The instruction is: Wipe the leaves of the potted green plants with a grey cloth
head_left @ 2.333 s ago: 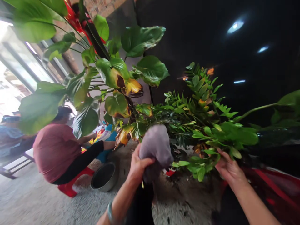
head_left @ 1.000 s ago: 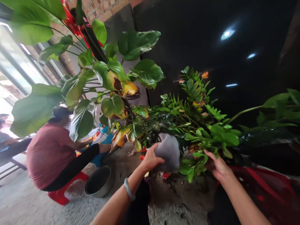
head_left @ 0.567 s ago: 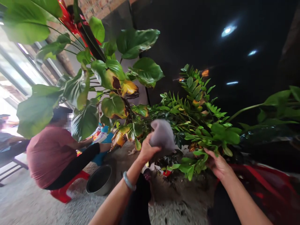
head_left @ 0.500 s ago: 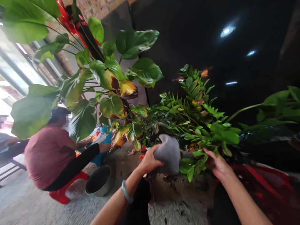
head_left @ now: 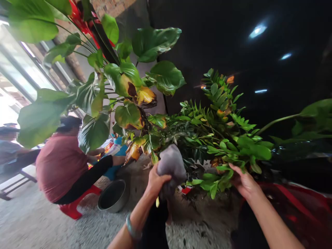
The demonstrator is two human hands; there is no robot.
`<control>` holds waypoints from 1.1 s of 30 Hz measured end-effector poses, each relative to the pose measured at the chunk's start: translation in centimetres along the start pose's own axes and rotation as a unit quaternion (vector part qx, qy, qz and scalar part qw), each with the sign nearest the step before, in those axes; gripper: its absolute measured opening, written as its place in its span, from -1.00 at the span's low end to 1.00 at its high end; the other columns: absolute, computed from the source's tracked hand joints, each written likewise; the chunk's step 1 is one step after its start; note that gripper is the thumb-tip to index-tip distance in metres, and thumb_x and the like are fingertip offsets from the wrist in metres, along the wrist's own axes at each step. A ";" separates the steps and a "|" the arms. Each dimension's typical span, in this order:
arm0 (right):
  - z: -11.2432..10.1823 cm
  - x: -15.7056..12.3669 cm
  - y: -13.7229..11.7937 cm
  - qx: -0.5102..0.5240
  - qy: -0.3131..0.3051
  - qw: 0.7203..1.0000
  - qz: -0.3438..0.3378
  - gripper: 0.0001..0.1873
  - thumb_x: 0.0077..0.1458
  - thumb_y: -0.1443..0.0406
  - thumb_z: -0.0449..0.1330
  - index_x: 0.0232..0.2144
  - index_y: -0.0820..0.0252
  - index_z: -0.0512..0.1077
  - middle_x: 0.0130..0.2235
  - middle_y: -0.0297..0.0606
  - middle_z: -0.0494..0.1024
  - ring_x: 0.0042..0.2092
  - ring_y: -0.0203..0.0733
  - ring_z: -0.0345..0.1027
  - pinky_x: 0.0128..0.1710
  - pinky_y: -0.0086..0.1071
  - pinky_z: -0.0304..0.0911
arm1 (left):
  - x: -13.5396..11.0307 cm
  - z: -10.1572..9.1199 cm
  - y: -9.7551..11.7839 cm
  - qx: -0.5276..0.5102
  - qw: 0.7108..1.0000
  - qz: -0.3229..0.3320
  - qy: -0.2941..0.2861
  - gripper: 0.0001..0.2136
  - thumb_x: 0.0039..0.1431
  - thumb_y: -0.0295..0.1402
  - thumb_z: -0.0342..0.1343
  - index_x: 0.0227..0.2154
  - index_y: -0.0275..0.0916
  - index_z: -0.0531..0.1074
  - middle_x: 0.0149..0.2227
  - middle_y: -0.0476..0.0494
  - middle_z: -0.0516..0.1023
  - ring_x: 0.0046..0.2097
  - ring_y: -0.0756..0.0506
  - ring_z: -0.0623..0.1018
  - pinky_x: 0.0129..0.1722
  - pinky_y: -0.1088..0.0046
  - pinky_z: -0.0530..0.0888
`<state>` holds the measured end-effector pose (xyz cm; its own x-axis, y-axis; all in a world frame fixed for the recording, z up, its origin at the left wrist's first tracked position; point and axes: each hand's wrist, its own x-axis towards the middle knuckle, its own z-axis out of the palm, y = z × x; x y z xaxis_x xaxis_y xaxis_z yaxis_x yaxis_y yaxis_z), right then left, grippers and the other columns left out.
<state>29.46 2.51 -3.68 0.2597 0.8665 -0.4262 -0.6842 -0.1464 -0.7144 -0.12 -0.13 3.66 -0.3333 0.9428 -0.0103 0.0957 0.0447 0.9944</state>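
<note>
My left hand [head_left: 157, 183] is closed on a bunched grey cloth [head_left: 171, 166], in front of the plants at the middle of the view. A pale bangle sits on that wrist. Farther right, my right hand [head_left: 245, 181] is under a leafy green stem [head_left: 218, 178], fingers curled against its leaves. The fingertips are partly hidden by foliage, but the hand appears to hold the stem. This stem belongs to a bushy plant [head_left: 225, 117] with small glossy leaves, some of them yellowed.
A large broad-leaved plant [head_left: 127, 74] with browning leaves rises at left. Beyond it a person in a pink shirt [head_left: 61, 164] sits on a red stool [head_left: 75, 204], beside a dark basin [head_left: 112, 197]. A black glossy panel [head_left: 220, 38] stands behind; red plastic [head_left: 293, 204] lies right.
My left hand has drawn the grey cloth leftward, away from the leafy stem, and the cloth is more bunched. My right hand stays at the stem. The view has shifted slightly.
</note>
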 end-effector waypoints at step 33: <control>-0.1 -0.4 -0.2 -0.001 -0.023 0.999 -0.025 -0.66 -0.47 0.27 0.42 -0.49 0.09 0.48 -0.57 -0.39 0.58 -0.49 -0.06 0.50 -0.51 -0.29 0.38 | -2.1 1.6 -0.9 -0.054 0.998 -0.034 -0.013 -0.49 -0.47 -0.43 0.27 -0.26 -0.29 0.44 -0.50 0.03 0.49 -0.43 -0.08 0.45 -0.42 0.44 0.39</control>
<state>29.53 2.14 -3.40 0.2613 0.8942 -0.3636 -0.6699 -0.1031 -0.7352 2.03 -1.61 2.65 -0.3105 0.9473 -0.0792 -0.0284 0.0740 0.9968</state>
